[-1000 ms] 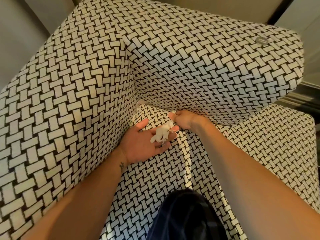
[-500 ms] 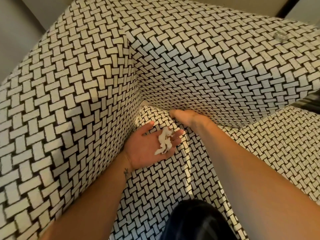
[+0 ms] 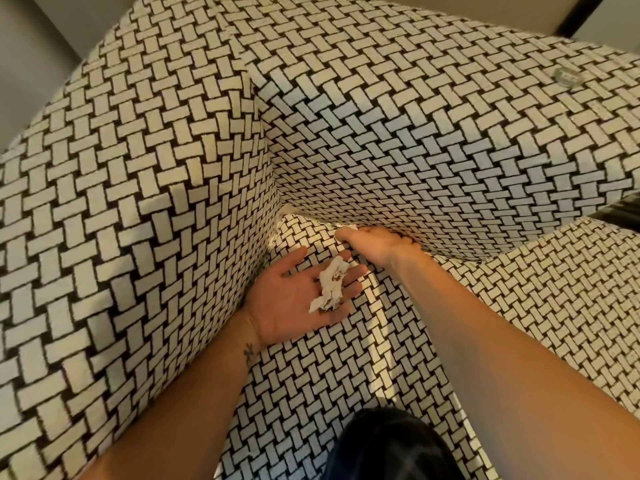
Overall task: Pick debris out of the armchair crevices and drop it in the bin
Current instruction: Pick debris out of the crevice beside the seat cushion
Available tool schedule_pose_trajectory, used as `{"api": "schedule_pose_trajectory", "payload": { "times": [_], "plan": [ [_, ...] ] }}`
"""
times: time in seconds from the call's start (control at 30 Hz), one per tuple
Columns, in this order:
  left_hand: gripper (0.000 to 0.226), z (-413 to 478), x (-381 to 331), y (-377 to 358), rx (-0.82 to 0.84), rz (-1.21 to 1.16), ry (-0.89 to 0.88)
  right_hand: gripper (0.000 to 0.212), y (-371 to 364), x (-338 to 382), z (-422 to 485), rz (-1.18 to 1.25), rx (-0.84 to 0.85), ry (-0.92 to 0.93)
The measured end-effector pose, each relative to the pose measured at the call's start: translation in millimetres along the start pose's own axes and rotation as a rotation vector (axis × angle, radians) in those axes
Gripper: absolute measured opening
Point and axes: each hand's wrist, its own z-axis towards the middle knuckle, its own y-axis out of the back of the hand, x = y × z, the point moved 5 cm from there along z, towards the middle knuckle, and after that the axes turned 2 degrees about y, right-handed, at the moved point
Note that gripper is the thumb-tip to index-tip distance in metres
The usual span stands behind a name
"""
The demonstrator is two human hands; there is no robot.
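The armchair (image 3: 138, 202) has a black-and-white basket-weave cover. My left hand (image 3: 294, 299) lies palm up on the seat cushion (image 3: 311, 393) beside the left armrest. Crumpled white paper scraps (image 3: 330, 284) rest on its fingers. My right hand (image 3: 374, 242) is pushed into the crevice between seat and backrest (image 3: 415, 150), its fingers partly hidden under the back cushion. A bit of white shows at its fingertips (image 3: 348, 228); whether it grips this I cannot tell. No bin is in view.
A dark rounded shape (image 3: 388, 448) sits at the bottom edge near me. A small clear button-like disc (image 3: 568, 77) is on the backrest top right. A wall (image 3: 34, 46) stands behind the left armrest.
My right hand has moved from over my left palm back into the seat-back crevice. The paper scraps stay on my left hand, which has barely shifted.
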Motion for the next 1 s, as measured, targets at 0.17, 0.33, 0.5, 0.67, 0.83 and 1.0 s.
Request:
{"api": "schedule_pose_trajectory", "payload": {
  "times": [0.17,0.33,0.5,0.67,0.83,1.0],
  "plan": [
    [0.064,1,0,1,0.004,0.023,0.006,0.072,-2,-2,-12,0.019,-0.114,0.090],
    [0.063,2,1,5,0.002,0.042,0.012,0.069,-2,-3,-16,0.043,-0.136,0.113],
    [0.061,3,1,5,0.020,0.051,0.020,0.080,-5,8,-6,-0.053,-0.118,0.035],
    [0.060,1,1,5,0.012,0.067,0.019,0.070,-12,0,2,-0.103,-0.281,0.021],
    [0.061,2,1,6,-0.015,0.080,0.015,0.059,-12,-5,8,-0.070,-0.324,0.031],
    [0.064,3,1,7,-0.026,0.078,0.020,0.055,-13,-9,8,-0.067,-0.401,0.047]
  ]
}}
